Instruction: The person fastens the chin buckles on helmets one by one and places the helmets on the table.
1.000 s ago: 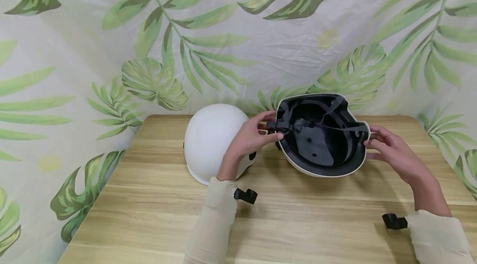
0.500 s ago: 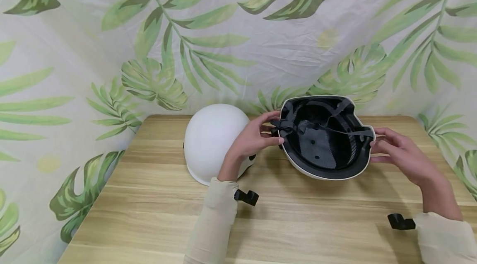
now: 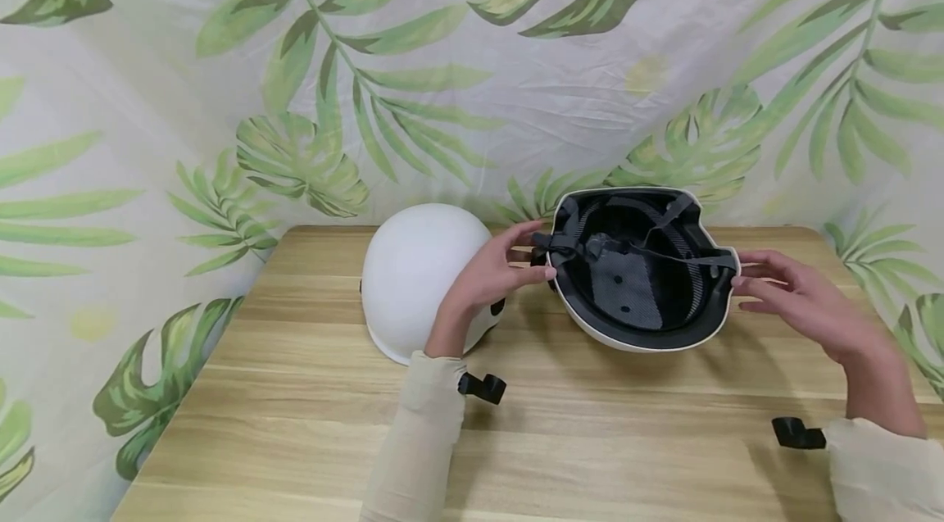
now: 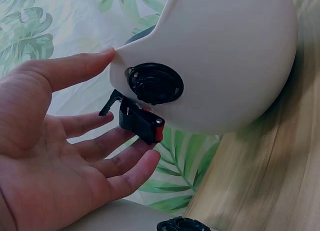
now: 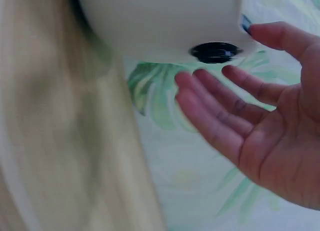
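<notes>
A white helmet (image 3: 612, 342) lies tilted with its black padded inside facing me, dark straps crossing it. My left hand (image 3: 494, 264) is at its left side, thumb tip on the rim corner. In the left wrist view, its loosely spread fingers (image 4: 127, 183) lie beside and behind a black strap buckle (image 4: 142, 123) with a red part, below a round black fitting (image 4: 156, 83). My right hand (image 3: 804, 301) touches the right rim with the thumb tip; its other fingers (image 5: 215, 116) spread below the shell. A second white helmet (image 3: 413, 276) stands dome up, partly behind my left hand.
The helmets are at the back of a wood-grain table (image 3: 590, 440), in front of a leaf-patterned cloth (image 3: 413, 96). Black pieces (image 3: 483, 388) stick out from both sleeve cuffs over the table.
The tilted helmet has shifted slightly to the right, with my right hand moving right alongside it. My left hand has barely moved, and the second helmet stays in place.
</notes>
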A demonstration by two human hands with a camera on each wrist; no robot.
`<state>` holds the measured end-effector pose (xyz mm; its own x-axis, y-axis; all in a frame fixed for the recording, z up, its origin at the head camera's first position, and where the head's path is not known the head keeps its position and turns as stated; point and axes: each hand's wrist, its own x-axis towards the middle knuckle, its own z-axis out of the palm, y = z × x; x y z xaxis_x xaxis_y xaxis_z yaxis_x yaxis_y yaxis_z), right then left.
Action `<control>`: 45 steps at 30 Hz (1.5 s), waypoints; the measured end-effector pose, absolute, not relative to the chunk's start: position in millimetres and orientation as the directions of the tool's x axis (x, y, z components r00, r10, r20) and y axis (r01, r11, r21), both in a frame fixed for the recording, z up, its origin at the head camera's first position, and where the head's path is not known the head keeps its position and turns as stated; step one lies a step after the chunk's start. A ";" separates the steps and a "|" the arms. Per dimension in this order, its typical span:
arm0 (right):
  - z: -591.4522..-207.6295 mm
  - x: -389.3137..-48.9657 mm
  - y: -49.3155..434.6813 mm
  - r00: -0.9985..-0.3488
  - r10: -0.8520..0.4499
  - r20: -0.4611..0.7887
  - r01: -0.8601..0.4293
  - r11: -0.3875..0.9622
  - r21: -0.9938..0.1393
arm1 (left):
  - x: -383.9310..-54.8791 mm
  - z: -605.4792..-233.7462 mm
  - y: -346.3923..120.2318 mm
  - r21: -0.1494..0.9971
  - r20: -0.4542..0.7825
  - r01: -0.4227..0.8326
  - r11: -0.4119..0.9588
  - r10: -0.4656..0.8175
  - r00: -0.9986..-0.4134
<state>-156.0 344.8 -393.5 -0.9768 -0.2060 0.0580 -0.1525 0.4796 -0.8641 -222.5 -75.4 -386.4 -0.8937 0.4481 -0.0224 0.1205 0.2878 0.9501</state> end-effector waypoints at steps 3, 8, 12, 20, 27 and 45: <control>-376.9 -149.4 332.8 -0.992 -0.058 0.110 -0.122 0.639 -0.759 | -223.0 -387.6 -75.4 0.956 -0.025 0.109 0.274 0.443 -0.896; -353.9 -143.8 298.0 -0.958 0.020 0.286 -0.202 0.662 -0.722 | -222.2 -389.5 -74.5 0.956 -0.020 0.110 0.272 0.435 -0.900; -344.5 -151.1 266.3 -0.934 -0.101 0.343 -0.335 0.583 -0.740 | -221.2 -390.7 -73.8 0.953 -0.013 0.118 0.278 0.429 -0.903; -335.1 -178.8 217.9 -0.929 -0.288 0.232 -0.360 0.564 -0.743 | -222.0 -393.2 -73.5 0.951 0.016 0.141 0.274 0.411 -0.911; -340.3 -201.7 193.7 -0.903 -0.377 0.206 -0.399 0.557 -0.729 | -222.4 -391.5 -73.6 0.964 0.052 0.146 0.221 0.383 -0.922; -363.7 -215.1 165.1 -0.901 -0.373 0.220 -0.416 0.603 -0.680 | -221.0 -389.7 -66.1 0.960 0.152 0.214 0.178 0.310 -0.938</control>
<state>-215.1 165.1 -363.7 -0.9011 -0.3734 0.2204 -0.4163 0.6031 -0.6804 -221.0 -66.1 -389.7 -0.9385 0.3101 0.1519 0.2143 0.1783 0.9604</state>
